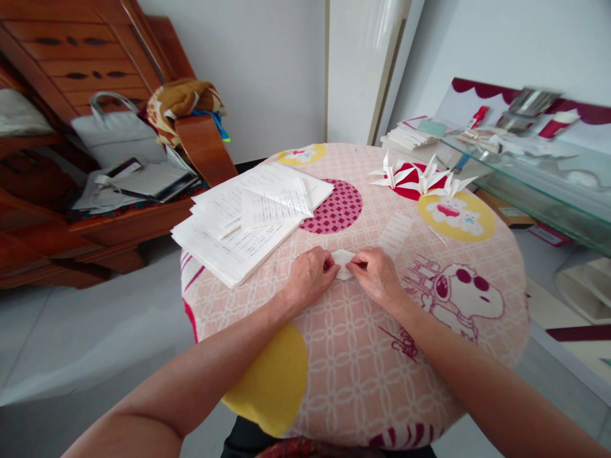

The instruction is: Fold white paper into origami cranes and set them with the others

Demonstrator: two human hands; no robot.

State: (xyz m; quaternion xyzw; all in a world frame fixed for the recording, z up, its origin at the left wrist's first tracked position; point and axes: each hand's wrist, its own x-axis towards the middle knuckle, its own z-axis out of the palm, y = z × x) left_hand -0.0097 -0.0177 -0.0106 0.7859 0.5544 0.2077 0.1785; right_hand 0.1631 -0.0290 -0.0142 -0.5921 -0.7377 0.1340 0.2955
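Note:
A small piece of folded white paper [342,259] lies between my hands over the middle of the round table. My left hand [311,272] pinches its left side with the fingertips. At its right side, my right hand [375,272] also has thumb and fingers closed on the paper. The exact folds are partly hidden by my fingers. Several folded white paper cranes [422,178] stand at the back right of the table. Left of my hands lies a stack of written paper sheets [238,254], with a loose folded sheet [277,202] on top.
A pink patterned cloth [344,356] covers the round table. A narrow paper strip [396,230] lies beyond my right hand. To the right stands a glass shelf [534,191] with a cup and metal containers. A wooden bench [119,235] at left bears a white bag [119,137].

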